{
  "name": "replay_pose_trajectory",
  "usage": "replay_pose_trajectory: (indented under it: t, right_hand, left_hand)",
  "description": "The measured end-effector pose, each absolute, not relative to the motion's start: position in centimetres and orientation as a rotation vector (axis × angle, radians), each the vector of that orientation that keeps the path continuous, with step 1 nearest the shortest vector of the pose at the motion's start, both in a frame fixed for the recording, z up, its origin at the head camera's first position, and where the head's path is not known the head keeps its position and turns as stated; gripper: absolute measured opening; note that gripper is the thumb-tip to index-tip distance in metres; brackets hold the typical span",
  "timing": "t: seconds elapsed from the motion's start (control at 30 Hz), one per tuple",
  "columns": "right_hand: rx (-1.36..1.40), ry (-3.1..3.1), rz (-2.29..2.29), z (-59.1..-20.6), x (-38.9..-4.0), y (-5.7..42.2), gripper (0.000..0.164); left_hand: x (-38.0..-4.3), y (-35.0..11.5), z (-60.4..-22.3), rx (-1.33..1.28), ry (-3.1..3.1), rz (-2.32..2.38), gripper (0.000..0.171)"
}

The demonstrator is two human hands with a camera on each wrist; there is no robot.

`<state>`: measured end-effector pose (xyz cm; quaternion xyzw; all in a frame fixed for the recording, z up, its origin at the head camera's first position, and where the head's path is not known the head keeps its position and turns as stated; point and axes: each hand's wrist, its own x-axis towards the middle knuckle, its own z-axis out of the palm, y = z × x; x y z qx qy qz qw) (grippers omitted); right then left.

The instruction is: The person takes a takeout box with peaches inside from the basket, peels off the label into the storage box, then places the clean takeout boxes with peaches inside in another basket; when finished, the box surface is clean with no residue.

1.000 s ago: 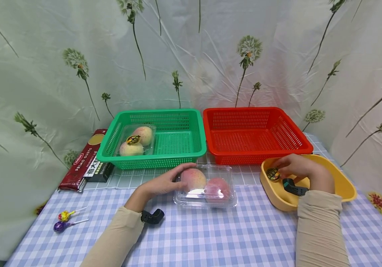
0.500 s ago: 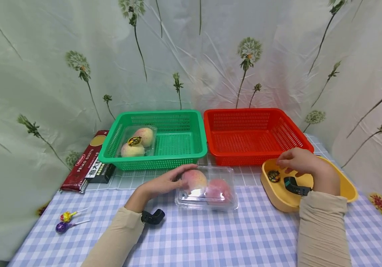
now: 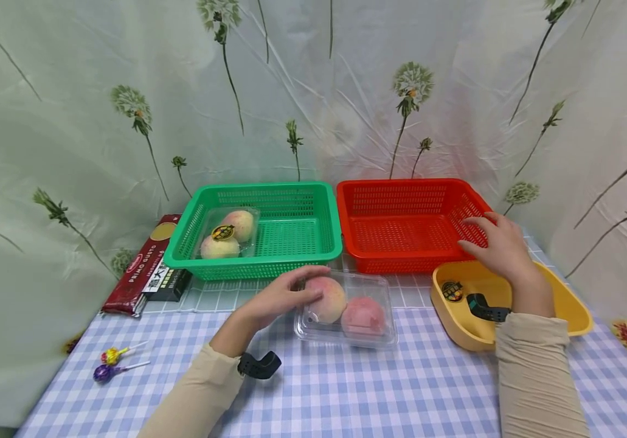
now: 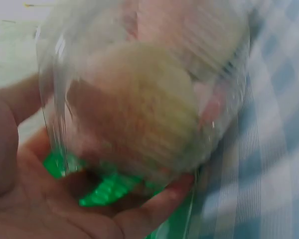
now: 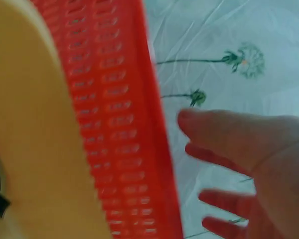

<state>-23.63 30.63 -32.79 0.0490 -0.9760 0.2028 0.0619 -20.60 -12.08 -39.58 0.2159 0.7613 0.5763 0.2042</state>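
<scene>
A clear plastic box of peaches [image 3: 368, 331] lies on the checked cloth, with two peaches inside. My left hand [image 3: 286, 298] grips its left end; in the left wrist view, thumb and fingers [image 4: 159, 206] wrap its edge around one peach [image 4: 134, 99]. My right hand [image 3: 502, 249] hovers between the yellow basin [image 3: 458, 331] and the right side of the red basket [image 3: 422, 264], fingers apart and holding nothing. In the right wrist view its fingers [image 5: 224, 199] hang loosely beside the red rim. A round black sticker [image 3: 452, 291] shows inside the basin.
At the back left, a green basket [image 3: 269, 267] contains another clear box of peaches [image 3: 229, 234]. Beside it lie a dark red spaghetti pack [image 3: 140, 261] and a black box [image 3: 173, 286]. Two lollipops [image 3: 110, 365] rest on the cloth at left. A flowered curtain hangs behind.
My right hand has risen out of the yellow basin toward the red basket, its fingers spreading. The left hand has moved slightly over the peach box, which has shifted a little.
</scene>
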Motion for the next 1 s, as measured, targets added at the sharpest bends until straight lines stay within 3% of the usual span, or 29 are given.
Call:
replay_pose_trajectory:
  t: [0.23,0.63,1.0]
  right_hand:
    - [-0.024,-3.096,0.706,-33.9,-23.8,31.9,0.094]
    - [0.041,-3.131,0.706,-34.7,-24.2,33.0,0.102]
    - [-0.009,-3.118,0.774,-34.9,-24.0,33.4,0.115]
  left_hand:
    - [-20.4,-12.1,-39.1,0.456,2.084,1.668,0.059]
    - [-20.7,-12.4,-39.5,0.303,1.903,1.731,0.053]
    - [-20.6,-12.3,-39.5,0.374,1.847,1.657,0.046]
